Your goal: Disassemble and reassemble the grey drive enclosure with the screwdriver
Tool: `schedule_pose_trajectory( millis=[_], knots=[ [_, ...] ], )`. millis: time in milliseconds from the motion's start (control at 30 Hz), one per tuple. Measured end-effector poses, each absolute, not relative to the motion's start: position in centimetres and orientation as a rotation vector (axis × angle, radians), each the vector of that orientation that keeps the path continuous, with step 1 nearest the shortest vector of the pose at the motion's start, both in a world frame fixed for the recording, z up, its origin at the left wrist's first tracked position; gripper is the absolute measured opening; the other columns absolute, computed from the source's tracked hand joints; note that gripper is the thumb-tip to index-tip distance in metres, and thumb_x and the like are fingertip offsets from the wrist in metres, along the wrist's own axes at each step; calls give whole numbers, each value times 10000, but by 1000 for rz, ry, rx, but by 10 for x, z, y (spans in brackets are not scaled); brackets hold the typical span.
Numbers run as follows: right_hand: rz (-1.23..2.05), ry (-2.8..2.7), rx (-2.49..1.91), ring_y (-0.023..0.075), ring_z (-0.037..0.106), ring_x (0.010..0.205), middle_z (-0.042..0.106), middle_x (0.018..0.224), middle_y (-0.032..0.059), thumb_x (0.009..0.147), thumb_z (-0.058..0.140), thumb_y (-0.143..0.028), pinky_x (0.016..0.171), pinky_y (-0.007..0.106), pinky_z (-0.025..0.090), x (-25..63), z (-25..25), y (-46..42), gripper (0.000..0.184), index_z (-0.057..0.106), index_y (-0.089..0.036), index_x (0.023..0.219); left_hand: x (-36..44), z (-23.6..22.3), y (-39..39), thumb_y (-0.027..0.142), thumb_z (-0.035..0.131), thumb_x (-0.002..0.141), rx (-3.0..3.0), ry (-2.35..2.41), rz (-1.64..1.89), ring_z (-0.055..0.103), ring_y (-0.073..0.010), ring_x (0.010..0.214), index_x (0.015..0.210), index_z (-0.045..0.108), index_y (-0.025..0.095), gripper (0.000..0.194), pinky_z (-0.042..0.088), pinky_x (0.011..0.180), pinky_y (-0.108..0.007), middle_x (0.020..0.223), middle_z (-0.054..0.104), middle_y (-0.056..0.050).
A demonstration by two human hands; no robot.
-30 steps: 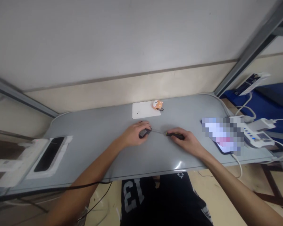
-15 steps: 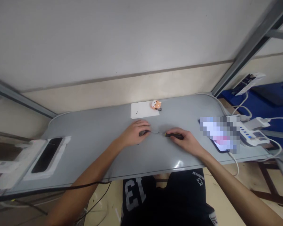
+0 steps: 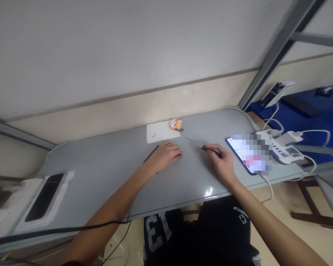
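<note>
My right hand (image 3: pixel 222 164) is closed around the dark handle of a screwdriver (image 3: pixel 194 142). Its thin metal shaft points up and to the left, with the tip clear of my left hand. Over a dark, flat object (image 3: pixel 151 154) on the desk lies my left hand (image 3: pixel 166 157), fingers curled and close together. Most of that object is hidden under the palm, so its kind does not show. Just beyond my left hand is a white paper (image 3: pixel 162 133) with a few tiny dark bits (image 3: pixel 154 135), perhaps screws. An orange-and-white animal-shaped case (image 3: pixel 175 124) sits on its right part.
A lit phone (image 3: pixel 245 155) lies on the grey desk (image 3: pixel 105 162) to the right, beside a white power strip (image 3: pixel 283 149) with cables. On the left is a dark phone-like slab (image 3: pixel 46 195) on white material. A black cable (image 3: pixel 72 226) runs along the front left edge.
The screwdriver has pulled away from my left hand, to the right, and its tip has swung upward. My left hand now lies flatter over the dark object. The view has shifted slightly.
</note>
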State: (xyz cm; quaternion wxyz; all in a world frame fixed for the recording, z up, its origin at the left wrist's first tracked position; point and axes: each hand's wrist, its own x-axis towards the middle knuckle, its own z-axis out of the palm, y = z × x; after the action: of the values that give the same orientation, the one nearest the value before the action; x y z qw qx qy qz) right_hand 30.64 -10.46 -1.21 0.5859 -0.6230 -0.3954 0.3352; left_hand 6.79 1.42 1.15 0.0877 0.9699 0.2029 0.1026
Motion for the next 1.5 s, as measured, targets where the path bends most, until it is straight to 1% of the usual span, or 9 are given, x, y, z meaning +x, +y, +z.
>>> schedule_pose_trajectory(
  millis=[100,300,467,567,733,867,1100,1333,1500],
  knots=[
    [794,-917,-1444,243,726,1060,794,1077,61,876,668,-316,1027,437,535,305,-10,-105,196,783,-230,1009,71,10,14,269,569,1056,2922,582,260,673,-214,988,994,726,210,179,472,927,-392,1039,751,-35],
    [780,-900,-1446,247,717,1094,790,1117,69,877,668,-317,1052,443,520,306,-13,-103,193,783,-227,1004,72,23,15,220,534,1040,2928,606,187,664,-216,964,952,719,208,205,467,921,-388,995,736,-42],
    [818,-860,-1446,246,727,1039,793,1075,59,873,669,-329,1024,445,537,305,-14,-99,193,771,-228,1001,50,38,55,263,594,989,2734,885,309,671,-217,977,968,731,220,145,482,930,-374,1018,752,-38],
    [821,-888,-1455,246,727,1039,796,1069,62,875,659,-331,1022,439,536,304,-11,-98,198,771,-223,997,36,40,86,329,576,996,2638,1102,417,663,-225,975,942,747,212,214,496,893,-359,1017,751,-50],
    [808,-920,-1490,257,720,1063,796,1075,78,864,641,-320,1032,444,530,302,-3,-99,210,771,-213,989,37,24,111,295,617,951,2642,1155,415,661,-247,982,904,769,210,180,500,920,-378,993,750,-62],
    [806,-928,-1498,259,718,1075,798,1082,82,860,639,-325,1043,448,525,301,0,-100,212,773,-215,981,37,15,111,291,617,939,2686,1131,412,652,-255,991,885,776,221,182,506,932,-400,997,748,-70],
    [814,-941,-1470,246,720,1062,793,1074,73,865,643,-332,1040,432,524,301,-5,-98,203,769,-215,973,22,14,102,334,561,987,2698,1191,457,640,-254,1025,956,782,212,254,501,956,-401,1036,741,-81],
    [845,-932,-1464,249,726,1049,791,1089,74,867,658,-355,1026,435,526,302,-9,-99,217,771,-215,987,8,10,100,372,584,1005,2669,1190,529,655,-249,1033,998,794,211,265,505,955,-398,1088,737,-83],
    [825,-974,-1459,257,726,1048,796,1078,74,868,665,-361,1030,445,524,303,-11,-99,216,778,-219,984,-7,8,95,361,597,999,2680,1174,480,657,-262,1063,997,795,216,246,496,996,-426,1094,747,-85]
  ],
)
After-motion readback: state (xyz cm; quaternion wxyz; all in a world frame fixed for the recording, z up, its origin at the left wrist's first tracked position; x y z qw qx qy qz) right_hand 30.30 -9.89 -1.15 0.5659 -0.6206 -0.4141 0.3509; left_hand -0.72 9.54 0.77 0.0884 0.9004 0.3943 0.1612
